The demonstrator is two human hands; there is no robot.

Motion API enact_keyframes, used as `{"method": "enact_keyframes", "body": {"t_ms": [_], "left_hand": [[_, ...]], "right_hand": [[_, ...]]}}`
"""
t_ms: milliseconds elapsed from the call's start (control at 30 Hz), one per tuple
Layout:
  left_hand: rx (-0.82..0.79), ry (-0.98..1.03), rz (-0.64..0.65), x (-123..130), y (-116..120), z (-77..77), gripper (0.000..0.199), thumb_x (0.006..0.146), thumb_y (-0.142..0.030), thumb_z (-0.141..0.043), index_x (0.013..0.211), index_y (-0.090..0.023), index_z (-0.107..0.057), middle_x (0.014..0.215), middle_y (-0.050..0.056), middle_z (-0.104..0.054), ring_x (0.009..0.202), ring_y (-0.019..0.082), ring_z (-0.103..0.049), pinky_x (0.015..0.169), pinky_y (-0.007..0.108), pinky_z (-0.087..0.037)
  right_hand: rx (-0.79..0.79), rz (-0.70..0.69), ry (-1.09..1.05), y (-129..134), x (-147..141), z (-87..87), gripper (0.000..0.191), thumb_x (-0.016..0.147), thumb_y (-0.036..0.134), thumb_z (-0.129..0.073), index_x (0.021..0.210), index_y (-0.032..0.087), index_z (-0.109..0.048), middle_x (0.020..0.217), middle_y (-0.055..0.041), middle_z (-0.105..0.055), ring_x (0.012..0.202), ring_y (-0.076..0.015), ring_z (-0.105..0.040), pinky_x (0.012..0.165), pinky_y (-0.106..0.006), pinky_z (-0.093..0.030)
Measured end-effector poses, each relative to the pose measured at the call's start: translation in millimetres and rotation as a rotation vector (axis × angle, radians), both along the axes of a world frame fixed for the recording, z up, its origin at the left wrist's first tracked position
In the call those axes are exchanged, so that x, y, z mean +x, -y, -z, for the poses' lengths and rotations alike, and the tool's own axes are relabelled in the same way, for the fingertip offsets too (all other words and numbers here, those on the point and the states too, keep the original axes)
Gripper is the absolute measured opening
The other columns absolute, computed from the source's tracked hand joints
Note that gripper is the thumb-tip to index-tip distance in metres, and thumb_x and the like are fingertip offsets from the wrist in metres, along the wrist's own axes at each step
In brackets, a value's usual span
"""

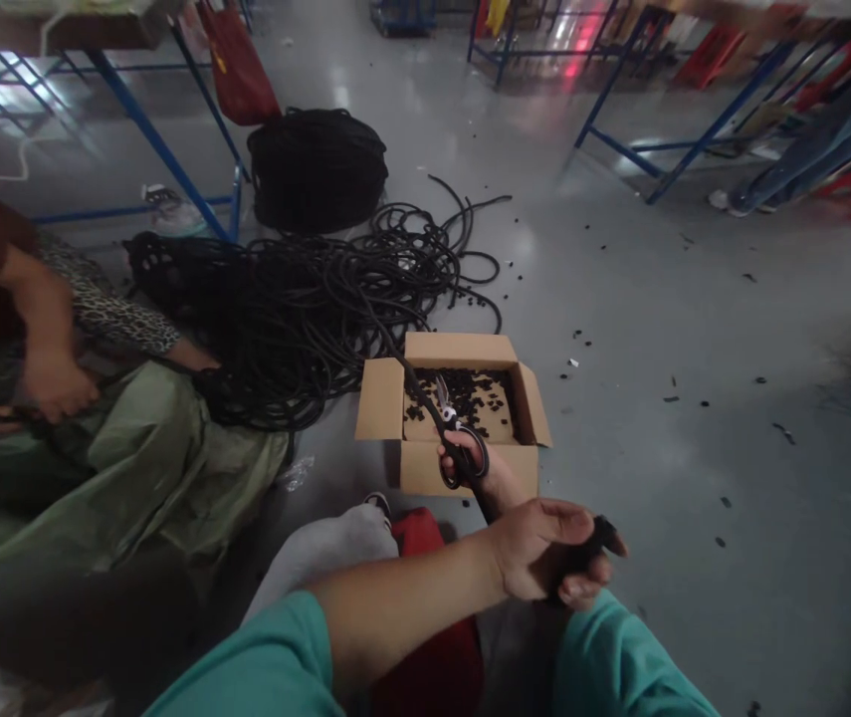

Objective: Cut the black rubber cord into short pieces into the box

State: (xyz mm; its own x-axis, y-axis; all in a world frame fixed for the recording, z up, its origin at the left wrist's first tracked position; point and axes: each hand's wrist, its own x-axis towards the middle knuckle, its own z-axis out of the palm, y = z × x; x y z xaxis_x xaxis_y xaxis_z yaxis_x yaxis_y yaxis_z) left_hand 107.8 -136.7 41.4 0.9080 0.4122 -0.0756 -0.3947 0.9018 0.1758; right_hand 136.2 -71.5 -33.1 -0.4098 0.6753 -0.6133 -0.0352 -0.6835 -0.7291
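My forearms cross, the left one in front. My left hand (555, 553) is closed around a black cord (604, 535), with a short end of it sticking out past the fingers. Farther forward, over the near side of a cardboard box (459, 349), my right hand (496, 478) grips black-handled scissors (449, 411). Their metal blades point away from me, above the box. A length of the same cord runs from the floor pile past the scissors and through my right hand towards my left. Small black cut pieces (496, 390) lie scattered inside the open box.
A tangled heap of black cord (306, 309) spreads left of the box, with a large black coil (319, 169) behind it. At left sits another person (52, 329) with green sheeting (148, 468). Blue-legged tables (160, 144) stand around. Black scraps dot the grey floor (656, 329).
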Motion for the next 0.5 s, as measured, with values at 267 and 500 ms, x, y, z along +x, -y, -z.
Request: {"method": "enact_keyframes", "body": {"t_ms": [267, 500], "left_hand": [[-0.079, 0.113, 0.12, -2, 23, 0.4, 0.029, 0.064, -0.038, -0.063, 0.077, -0.012, -0.063, 0.053, 0.0, -0.052, 0.039, 0.006, -0.036, 0.045, 0.024, -0.018], [0.168, -0.003, 0.284, -9, 28, -2.9, 0.016, 0.068, -0.023, -0.057, 0.073, -0.009, -0.064, 0.056, 0.002, -0.052, 0.056, 0.014, -0.053, 0.054, 0.028, -0.036]], "right_hand": [[-0.024, 0.08, -0.174, -7, -4, -16.4, 0.025, 0.064, 0.039, -0.054, 0.078, 0.019, -0.056, 0.058, 0.002, -0.036, 0.048, -0.0079, -0.03, 0.046, -0.023, -0.028], [0.346, 0.156, 0.117, -5, 24, -50.2, 0.05, 0.075, 0.053, -0.022, 0.102, 0.023, -0.052, 0.051, 0.0072, -0.016, 0.037, -0.006, -0.014, 0.042, -0.026, -0.015]]}}
